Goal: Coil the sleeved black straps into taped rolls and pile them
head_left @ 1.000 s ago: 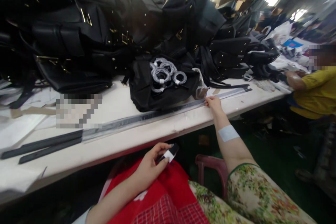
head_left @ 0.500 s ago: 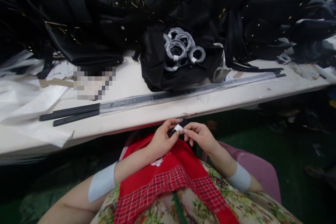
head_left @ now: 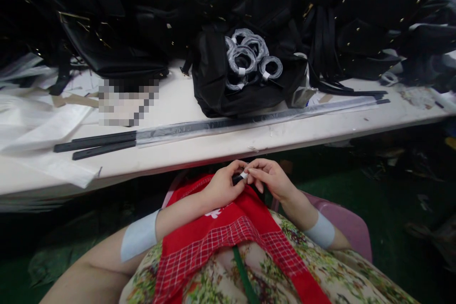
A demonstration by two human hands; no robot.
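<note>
Just off the table's front edge, above the red apron, my two hands meet around a small black strap (head_left: 237,179). My left hand (head_left: 223,186) is closed on this strap, thumb below and fingers above. A white piece of tape (head_left: 243,175) lies across it. The bent fingers of my right hand (head_left: 272,178) are pinched together at the tape's right end. Most of the strap is hidden by my fingers. On the table beyond, several plastic-wrapped coils (head_left: 242,59) with white tape bands rest on a black bag (head_left: 212,76).
Long black straps (head_left: 192,128), partly in clear plastic, lie along the white table (head_left: 213,149). Black bags with gold buckles (head_left: 142,33) are piled at the back. White sheets (head_left: 46,123) cover the left end. A pink chair (head_left: 342,221) is under me.
The black strap has turned between my fingers, so less of it and of the white tape shows. My hands have stayed close together, and the view has tipped slightly.
</note>
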